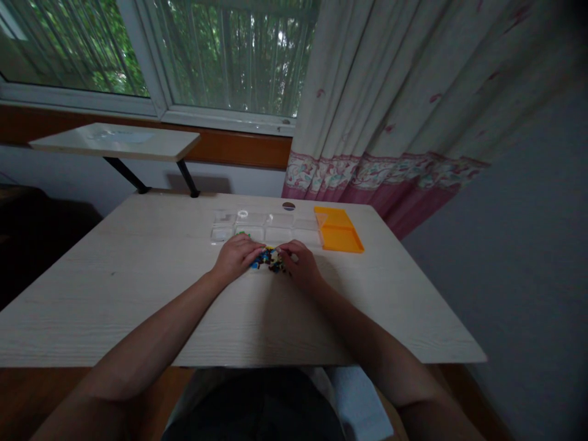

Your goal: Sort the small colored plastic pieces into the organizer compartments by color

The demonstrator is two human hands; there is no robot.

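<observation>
A small heap of tiny coloured pieces [266, 260], blue, yellow, dark and white, lies on the table between my hands. My left hand [236, 255] rests at the heap's left side, thumb and fingertips drawn together at its edge. From the right, my right hand [300, 262] reaches in with curled fingers, its tips at the pieces. What either hand pinches is too small to make out. Just behind the hands lies a clear plastic tray with compartments [265, 223]. Some green bits [243, 234] show in it, partly hidden behind my left hand.
An orange plastic tray [342, 237] touches the right end of the clear one. Behind them is a dark round spot [288, 206] on the table [151, 294]. A raised shelf [151, 144] on black legs stands back left; a curtain [340, 122] hangs at the back right.
</observation>
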